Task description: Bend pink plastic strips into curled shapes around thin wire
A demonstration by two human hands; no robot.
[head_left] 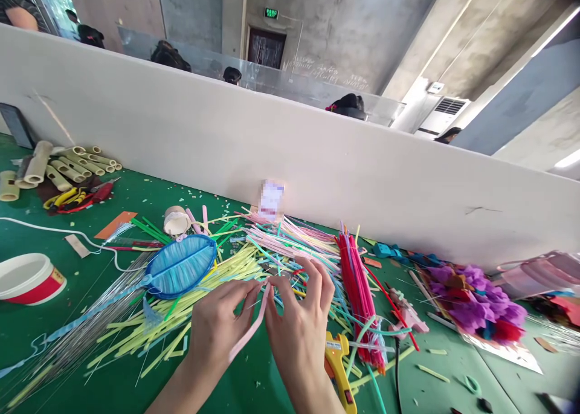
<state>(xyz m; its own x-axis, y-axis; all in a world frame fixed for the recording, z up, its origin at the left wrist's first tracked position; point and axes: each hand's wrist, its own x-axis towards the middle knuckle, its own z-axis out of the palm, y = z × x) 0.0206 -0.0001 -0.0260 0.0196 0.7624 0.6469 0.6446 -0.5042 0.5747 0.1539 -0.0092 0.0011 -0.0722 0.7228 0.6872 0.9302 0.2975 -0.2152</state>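
A pale pink pipe cleaner [252,332] is pinched near its upper end between the fingertips of my left hand [212,324] and my right hand [296,320]. Its free length hangs down between the two palms, slightly bent. What lies right between the fingertips is too small to make out. Just right of my right wrist is a yellow glue gun [336,359]. Beyond my fingers spread loose pink pipe cleaners [294,236], with light yellow pipe cleaners [226,266] to the left. A blue leaf-shaped piece [183,264] rests on those, left of my hands.
Red pipe cleaners [356,287] form a bundle at right, near purple flowers [475,296]. Farther left are a paper cup [34,281], thin wires [104,317], pliers [67,197] and bamboo tubes [67,166]. A white partition [203,136] bounds the green table [145,196].
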